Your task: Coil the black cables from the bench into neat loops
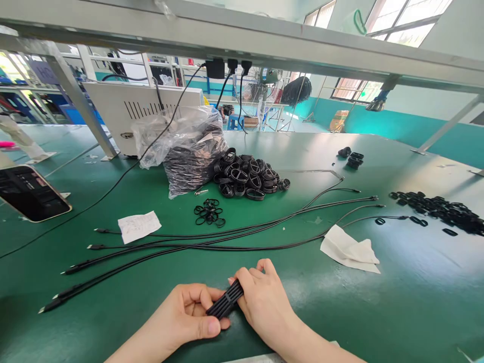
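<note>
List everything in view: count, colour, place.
table: 1, green, whole foreground
shelf: 1, grey, overhead
plugs: 3, black, under shelf
equipment box: 1, white, back left
fan: 1, greenish motor, background
phone: 1, dark screen, left edge
plastic bag: 1, clear, back centre-left
coiled cables: pile, black, right of bag
straight cables: about 5, black, across middle
small loops: many, black, centre-left
oval rings: many, black, right
unclear clumps: 2, black, back right
paper slip: 1, white, centre-left
crumpled paper: 1, white, centre-right
cable bundle: 1, black, front centre
left grip: 1, bare, on cable bundle
right grip: 1, bare, on cable bundle
</note>
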A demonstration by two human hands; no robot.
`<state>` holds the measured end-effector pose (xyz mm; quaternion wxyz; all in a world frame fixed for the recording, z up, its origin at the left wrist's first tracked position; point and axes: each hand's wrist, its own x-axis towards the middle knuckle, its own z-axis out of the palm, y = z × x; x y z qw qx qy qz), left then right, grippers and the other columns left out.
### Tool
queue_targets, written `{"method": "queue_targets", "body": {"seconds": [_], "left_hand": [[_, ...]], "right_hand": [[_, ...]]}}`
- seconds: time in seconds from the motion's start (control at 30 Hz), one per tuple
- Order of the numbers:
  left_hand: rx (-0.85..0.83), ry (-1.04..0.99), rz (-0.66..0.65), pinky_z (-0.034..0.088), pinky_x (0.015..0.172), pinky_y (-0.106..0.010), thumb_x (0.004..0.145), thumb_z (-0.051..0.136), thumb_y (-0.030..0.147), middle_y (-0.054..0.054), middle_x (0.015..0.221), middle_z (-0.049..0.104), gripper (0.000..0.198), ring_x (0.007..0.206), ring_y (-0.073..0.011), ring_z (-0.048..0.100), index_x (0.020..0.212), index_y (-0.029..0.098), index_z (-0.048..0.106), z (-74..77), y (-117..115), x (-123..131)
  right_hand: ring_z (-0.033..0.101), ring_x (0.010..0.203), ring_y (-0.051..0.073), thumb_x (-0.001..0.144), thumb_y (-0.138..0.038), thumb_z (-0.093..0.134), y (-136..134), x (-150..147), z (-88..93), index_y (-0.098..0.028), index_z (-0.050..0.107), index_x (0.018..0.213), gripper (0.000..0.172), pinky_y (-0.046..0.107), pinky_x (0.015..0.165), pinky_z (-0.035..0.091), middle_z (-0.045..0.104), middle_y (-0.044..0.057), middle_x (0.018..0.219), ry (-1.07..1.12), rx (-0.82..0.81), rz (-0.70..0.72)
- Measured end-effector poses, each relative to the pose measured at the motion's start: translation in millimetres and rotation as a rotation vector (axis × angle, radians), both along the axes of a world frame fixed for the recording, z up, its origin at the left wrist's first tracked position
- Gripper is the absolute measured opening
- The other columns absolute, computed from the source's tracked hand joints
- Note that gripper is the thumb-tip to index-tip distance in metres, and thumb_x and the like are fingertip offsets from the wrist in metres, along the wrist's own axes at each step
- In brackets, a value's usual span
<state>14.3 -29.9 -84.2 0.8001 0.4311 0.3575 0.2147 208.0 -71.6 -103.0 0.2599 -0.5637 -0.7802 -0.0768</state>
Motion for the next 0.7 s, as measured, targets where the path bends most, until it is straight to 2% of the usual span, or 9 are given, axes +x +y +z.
{"method": "queue_targets", "body": {"seconds": [0.1, 0.2, 0.33, 0.43, 0.5, 0.53, 0.6, 0.63, 0.7], "left_hand": [[0.006, -0.034, -0.032, 0.053, 0.074, -0.026, 0.06, 0.089, 0.02, -0.005, 0.097, 0.074, 0.037, 0.079, -0.0164, 0.073, 0.073, 0.018, 0.054, 1.9, 2, -1], [0.023, -0.053, -0.104, 0.053, 0.067, -0.025, 0.065, 0.086, 0.031, -0.005, 0.096, 0.073, 0.044, 0.078, -0.0176, 0.073, 0.09, 0.023, 0.05, 3.9, 3, -2], [-0.001, -0.014, -0.224, 0.054, 0.07, -0.028, 0.076, 0.078, 0.033, -0.006, 0.102, 0.069, 0.037, 0.084, -0.021, 0.073, 0.1, 0.022, 0.051, 9.7, 2, -3], [-0.085, -0.089, -0.256, 0.054, 0.072, -0.03, 0.077, 0.076, 0.03, -0.006, 0.107, 0.066, 0.046, 0.089, -0.024, 0.073, 0.114, 0.025, 0.051, 13.8, 0, -5], [-0.137, -0.155, -0.215, 0.055, 0.073, -0.032, 0.076, 0.077, 0.025, -0.004, 0.111, 0.064, 0.06, 0.091, -0.026, 0.073, 0.127, 0.031, 0.045, 15.6, 0, -7], [-0.154, -0.18, -0.183, 0.055, 0.075, -0.033, 0.075, 0.077, 0.023, -0.003, 0.112, 0.063, 0.067, 0.092, -0.027, 0.073, 0.132, 0.035, 0.042, 16.2, 0, -8], [-0.165, -0.226, -0.131, 0.055, 0.078, -0.034, 0.073, 0.078, 0.019, -0.001, 0.108, 0.063, 0.073, 0.095, -0.0284, 0.073, 0.135, 0.037, 0.043, 16.9, 0, -11], [-0.16, -0.251, -0.118, 0.055, 0.079, -0.035, 0.072, 0.079, 0.018, -0.001, 0.106, 0.063, 0.072, 0.096, -0.029, 0.072, 0.134, 0.036, 0.046, 17.1, 0, -13], [-0.146, -0.3, -0.108, 0.056, 0.081, -0.036, 0.071, 0.08, 0.017, -0.003, 0.108, 0.065, 0.065, 0.099, -0.0299, 0.071, 0.128, 0.033, 0.054, 17.1, 0, -16]], "right_hand": [[0.046, 0.052, 0.014, 0.094, -0.012, 0.039, 0, -3, 0.8, -0.019, 0.048, 0.076, 0.022, 0.033, 0.077, 0.027, 0.059, -0.002, 0.06, 0.023, -0.028, 0.012], [0.045, 0.052, 0.014, 0.092, -0.011, 0.042, -1, -4, 3.9, -0.018, 0.049, 0.075, 0.019, 0.033, 0.078, 0.029, 0.058, -0.002, 0.059, 0.061, -0.103, 0.023], [0.048, 0.06, 0.016, 0.087, -0.01, 0.046, -6, -5, 16.0, -0.019, 0.053, 0.076, 0.016, 0.031, 0.074, 0.034, 0.058, -0.001, 0.062, 0.187, -0.365, 0.047], [0.055, 0.078, 0.019, 0.092, -0.024, 0.049, -8, 0, 32.6, -0.021, 0.059, 0.095, 0.011, 0.027, 0.071, 0.04, 0.062, -0.001, 0.071, 0.431, -0.64, 0.146], [0.058, 0.08, 0.018, 0.093, -0.036, 0.049, -3, 8, 45.5, -0.024, 0.057, 0.114, 0.025, 0.027, 0.072, 0.043, 0.063, -0.002, 0.073, 0.578, -0.748, 0.203], [0.059, 0.079, 0.018, 0.094, -0.04, 0.048, 0, 16, 51.7, -0.024, 0.054, 0.121, 0.032, 0.028, 0.073, 0.044, 0.064, -0.002, 0.074, 0.629, -0.743, 0.192], [0.062, 0.079, 0.019, 0.094, -0.042, 0.044, 7, 40, 61.3, -0.023, 0.051, 0.126, 0.038, 0.03, 0.075, 0.046, 0.066, 0.0, 0.078, 0.667, -0.62, 0.038], [0.063, 0.082, 0.021, 0.094, -0.042, 0.041, 9, 58, 63.8, -0.022, 0.051, 0.125, 0.038, 0.032, 0.077, 0.046, 0.067, 0.002, 0.082, 0.646, -0.521, -0.108], [0.064, 0.082, 0.026, 0.093, -0.039, 0.035, 8, 100, 61.4, -0.019, 0.054, 0.122, 0.039, 0.039, 0.076, 0.047, 0.068, 0.008, 0.087, 0.491, -0.381, -0.541]]}}
